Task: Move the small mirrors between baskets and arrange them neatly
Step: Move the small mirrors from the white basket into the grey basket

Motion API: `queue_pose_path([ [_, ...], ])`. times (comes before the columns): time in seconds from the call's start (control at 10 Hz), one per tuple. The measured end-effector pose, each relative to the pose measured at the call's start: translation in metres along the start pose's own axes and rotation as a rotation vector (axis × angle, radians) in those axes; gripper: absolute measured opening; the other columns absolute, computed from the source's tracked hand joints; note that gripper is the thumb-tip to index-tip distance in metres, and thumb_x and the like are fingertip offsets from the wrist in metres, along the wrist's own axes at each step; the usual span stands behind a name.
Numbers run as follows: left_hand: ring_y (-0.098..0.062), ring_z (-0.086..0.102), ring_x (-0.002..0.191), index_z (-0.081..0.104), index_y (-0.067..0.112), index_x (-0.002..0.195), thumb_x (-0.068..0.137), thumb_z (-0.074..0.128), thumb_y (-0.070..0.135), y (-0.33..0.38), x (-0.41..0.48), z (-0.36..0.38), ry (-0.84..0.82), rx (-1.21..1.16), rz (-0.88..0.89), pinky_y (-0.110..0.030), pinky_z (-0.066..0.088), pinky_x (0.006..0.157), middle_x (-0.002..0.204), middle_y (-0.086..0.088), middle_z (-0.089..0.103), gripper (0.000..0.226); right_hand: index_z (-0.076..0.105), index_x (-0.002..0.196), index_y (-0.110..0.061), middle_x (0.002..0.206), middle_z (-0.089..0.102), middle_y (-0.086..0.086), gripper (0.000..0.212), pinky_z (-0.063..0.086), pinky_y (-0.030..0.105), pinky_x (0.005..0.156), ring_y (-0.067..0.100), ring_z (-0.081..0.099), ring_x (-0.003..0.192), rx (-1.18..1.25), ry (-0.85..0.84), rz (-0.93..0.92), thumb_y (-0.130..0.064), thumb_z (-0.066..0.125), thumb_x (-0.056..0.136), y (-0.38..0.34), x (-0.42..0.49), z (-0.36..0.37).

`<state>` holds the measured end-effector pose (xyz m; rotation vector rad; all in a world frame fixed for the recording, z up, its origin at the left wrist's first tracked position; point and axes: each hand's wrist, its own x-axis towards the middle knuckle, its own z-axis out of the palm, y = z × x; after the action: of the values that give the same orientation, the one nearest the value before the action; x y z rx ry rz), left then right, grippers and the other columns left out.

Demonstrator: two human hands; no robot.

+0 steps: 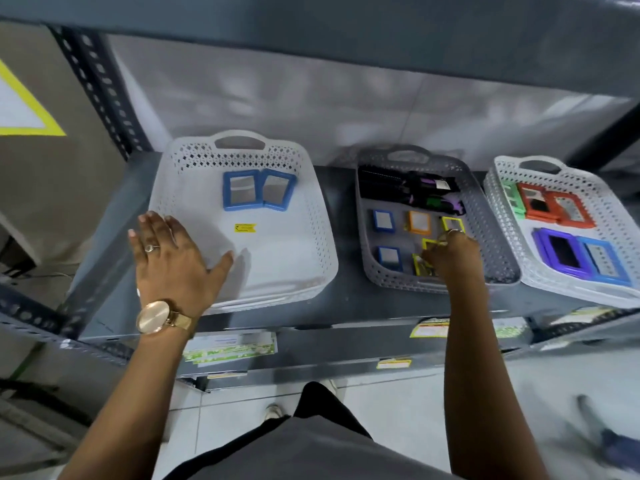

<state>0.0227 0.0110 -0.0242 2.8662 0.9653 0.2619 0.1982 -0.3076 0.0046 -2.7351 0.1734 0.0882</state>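
Observation:
Three perforated baskets stand on a grey shelf. The left white basket holds two blue-framed mirrors side by side at its back. My left hand lies flat and open on that basket's front left rim. The middle grey basket holds small mirrors: two blue, one orange and several yellow. My right hand reaches into its front right part, fingers closing on a yellow-framed mirror. The mirrors under the hand are partly hidden.
Black combs and dark packets fill the back of the grey basket. The right white basket holds larger green, red, purple and blue framed mirrors. A shelf board hangs overhead, a slotted upright post stands at the left, and price labels line the shelf's front edge.

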Motion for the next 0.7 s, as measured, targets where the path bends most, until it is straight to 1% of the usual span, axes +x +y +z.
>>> queue_pose_path([
  [0.1,-0.047,0.014,0.141,0.022,-0.018,0.137,0.071,0.033,0.066,0.0,0.0,0.0,0.012,-0.009,0.001,-0.053,0.003,0.117,0.145,-0.042,0.021,0.107,0.06,0.105,0.008,0.115,0.061,0.031,0.038,0.049,0.043,0.087,0.044,0.058,0.108,-0.02,-0.056,0.05,-0.019,0.071,0.08,0.006,0.004,-0.002],
  [0.2,-0.047,0.013,0.142,0.022,-0.018,0.137,0.071,0.032,0.066,-0.001,-0.001,-0.001,0.006,-0.01,-0.002,-0.053,0.003,0.117,0.146,-0.041,0.02,0.107,0.056,0.118,0.005,0.124,0.058,0.028,0.048,0.048,0.042,0.091,0.041,0.055,0.115,-0.05,-0.146,0.078,-0.02,0.072,0.08,0.005,0.009,-0.003],
  [0.3,-0.047,0.013,0.142,0.022,-0.017,0.137,0.071,0.033,0.065,-0.001,-0.001,-0.001,0.014,-0.01,0.004,-0.053,0.003,0.117,0.146,-0.041,0.021,0.107,0.053,0.122,0.004,0.126,0.055,0.027,0.049,0.048,0.041,0.089,0.04,0.055,0.115,-0.081,-0.186,0.078,-0.019,0.07,0.082,0.0,0.011,-0.002],
  [0.4,-0.046,0.012,0.142,0.022,-0.017,0.138,0.071,0.03,0.066,-0.002,-0.001,-0.002,0.01,-0.006,0.005,-0.052,0.002,0.117,0.146,-0.041,0.02,0.107,0.053,0.122,0.003,0.124,0.055,0.027,0.045,0.048,0.041,0.087,0.04,0.055,0.113,-0.095,-0.195,0.078,-0.016,0.067,0.083,0.001,0.012,0.003],
  [0.5,-0.045,0.012,0.142,0.022,-0.016,0.139,0.071,0.028,0.067,-0.003,-0.001,-0.003,0.004,0.001,0.005,-0.051,0.001,0.117,0.147,-0.04,0.02,0.107,0.056,0.116,0.002,0.121,0.057,0.027,0.042,0.046,0.038,0.075,0.04,0.058,0.107,-0.142,-0.226,0.041,-0.018,0.065,0.081,0.003,0.011,0.012],
  [0.6,-0.045,0.013,0.142,0.023,-0.015,0.139,0.07,0.027,0.069,-0.002,-0.001,-0.002,0.006,0.006,0.006,-0.051,0.001,0.117,0.147,-0.039,0.021,0.108,0.056,0.115,0.0,0.118,0.059,0.025,0.04,0.047,0.039,0.078,0.039,0.059,0.106,-0.13,-0.198,0.06,-0.019,0.065,0.082,0.003,0.011,0.014],
  [0.7,-0.045,0.013,0.143,0.023,-0.015,0.139,0.071,0.03,0.067,-0.001,-0.001,-0.002,0.012,0.003,0.003,-0.051,0.002,0.117,0.147,-0.039,0.021,0.106,0.052,0.123,-0.001,0.124,0.055,0.024,0.046,0.048,0.044,0.089,0.041,0.054,0.115,-0.154,-0.107,0.075,-0.025,0.064,0.085,-0.004,0.002,0.007],
])
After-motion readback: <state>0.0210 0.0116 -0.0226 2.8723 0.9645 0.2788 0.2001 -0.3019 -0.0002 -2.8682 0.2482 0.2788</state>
